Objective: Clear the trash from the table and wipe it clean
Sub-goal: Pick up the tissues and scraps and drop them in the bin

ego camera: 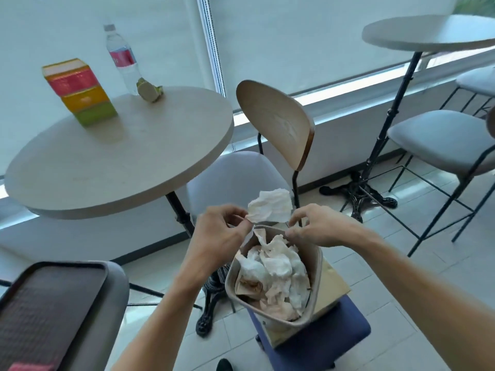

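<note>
Over the trash bin (316,266), low in the middle of the view, the left hand (217,234) is pinching the near-left corner of a crumpled napkin (270,206) between thumb and fingertips, its other fingers curled. The right hand (318,226) is hovering just beside the napkin's right edge with curled fingers; whether it is touching the paper I cannot tell. The napkin is hanging just above the bin's far rim, its long axis running left to right, its free end rising toward the far right.

Judging by the bin, which is sitting packed with wadded paper, clearing is well along. On the round table (80,180), far left, a colourful carton (79,92), a water bottle (123,58) and a small crumpled wrapper (150,90) are standing near the far edge, so some clearing probably remains. Wiping looks not yet begun; a pink cloth (30,367) is lying on the dark tray (16,295), near left.
</note>
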Demonstrator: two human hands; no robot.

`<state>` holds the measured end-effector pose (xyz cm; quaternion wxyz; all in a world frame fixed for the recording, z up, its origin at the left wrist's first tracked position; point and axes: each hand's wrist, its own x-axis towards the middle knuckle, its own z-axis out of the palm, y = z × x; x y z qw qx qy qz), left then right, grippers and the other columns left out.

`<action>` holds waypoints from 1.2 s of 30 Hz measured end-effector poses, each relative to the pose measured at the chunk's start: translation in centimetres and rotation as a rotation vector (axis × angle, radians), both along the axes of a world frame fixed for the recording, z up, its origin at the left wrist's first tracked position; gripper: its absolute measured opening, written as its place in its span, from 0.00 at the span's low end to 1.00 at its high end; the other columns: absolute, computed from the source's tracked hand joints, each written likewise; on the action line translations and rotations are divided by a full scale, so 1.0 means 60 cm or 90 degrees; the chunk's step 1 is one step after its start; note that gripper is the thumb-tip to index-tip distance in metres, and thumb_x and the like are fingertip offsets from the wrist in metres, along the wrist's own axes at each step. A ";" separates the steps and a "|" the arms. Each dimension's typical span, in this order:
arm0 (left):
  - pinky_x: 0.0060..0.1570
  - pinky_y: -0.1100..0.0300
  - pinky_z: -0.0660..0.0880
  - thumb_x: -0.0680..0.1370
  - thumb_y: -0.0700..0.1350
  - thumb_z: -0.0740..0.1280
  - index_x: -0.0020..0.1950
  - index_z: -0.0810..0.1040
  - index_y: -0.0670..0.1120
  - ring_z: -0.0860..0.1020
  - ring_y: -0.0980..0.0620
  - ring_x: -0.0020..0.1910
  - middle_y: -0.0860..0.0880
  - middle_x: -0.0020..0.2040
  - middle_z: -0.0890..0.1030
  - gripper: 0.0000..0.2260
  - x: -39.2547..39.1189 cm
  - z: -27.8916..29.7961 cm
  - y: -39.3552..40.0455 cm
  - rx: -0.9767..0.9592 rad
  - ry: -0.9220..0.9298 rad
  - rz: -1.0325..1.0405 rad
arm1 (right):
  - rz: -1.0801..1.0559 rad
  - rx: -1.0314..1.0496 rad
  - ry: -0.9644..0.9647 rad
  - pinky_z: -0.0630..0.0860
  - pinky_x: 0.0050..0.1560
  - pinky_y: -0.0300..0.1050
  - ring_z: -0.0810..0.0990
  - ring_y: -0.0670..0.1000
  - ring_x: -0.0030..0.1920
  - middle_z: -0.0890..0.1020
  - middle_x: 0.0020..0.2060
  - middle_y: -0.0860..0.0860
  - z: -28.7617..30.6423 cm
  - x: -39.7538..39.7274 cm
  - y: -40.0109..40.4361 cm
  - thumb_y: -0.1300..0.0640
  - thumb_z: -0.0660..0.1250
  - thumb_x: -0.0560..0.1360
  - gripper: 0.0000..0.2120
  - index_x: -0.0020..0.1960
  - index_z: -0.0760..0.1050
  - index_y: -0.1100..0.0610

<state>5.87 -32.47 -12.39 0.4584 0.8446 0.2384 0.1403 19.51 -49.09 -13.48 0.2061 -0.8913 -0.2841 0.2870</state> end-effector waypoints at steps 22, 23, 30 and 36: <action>0.35 0.72 0.73 0.76 0.50 0.71 0.50 0.83 0.54 0.79 0.65 0.37 0.58 0.43 0.83 0.04 0.036 0.131 0.084 0.213 0.013 -0.081 | 0.057 0.296 -0.002 0.77 0.51 0.43 0.81 0.46 0.48 0.82 0.47 0.48 0.141 -0.013 0.105 0.46 0.66 0.78 0.12 0.60 0.77 0.47; 0.36 0.71 0.74 0.76 0.50 0.71 0.50 0.83 0.54 0.80 0.65 0.38 0.58 0.43 0.83 0.04 0.041 0.151 0.102 0.230 0.003 -0.078 | 0.064 0.319 -0.015 0.78 0.51 0.43 0.81 0.46 0.48 0.82 0.46 0.48 0.154 -0.015 0.119 0.46 0.66 0.78 0.13 0.60 0.77 0.48; 0.43 0.61 0.77 0.75 0.47 0.71 0.48 0.85 0.49 0.80 0.60 0.39 0.53 0.42 0.83 0.04 0.092 0.240 0.260 0.330 -0.042 0.011 | 0.065 0.427 -0.094 0.79 0.48 0.41 0.82 0.45 0.44 0.83 0.42 0.47 0.237 -0.003 0.240 0.45 0.69 0.76 0.08 0.54 0.80 0.45; 0.47 0.54 0.80 0.73 0.48 0.69 0.42 0.83 0.53 0.83 0.49 0.45 0.51 0.44 0.85 0.03 0.153 0.246 0.426 0.384 0.030 0.086 | 0.050 0.443 -0.099 0.75 0.42 0.37 0.82 0.44 0.41 0.82 0.37 0.45 0.263 0.032 0.343 0.48 0.68 0.76 0.07 0.53 0.80 0.47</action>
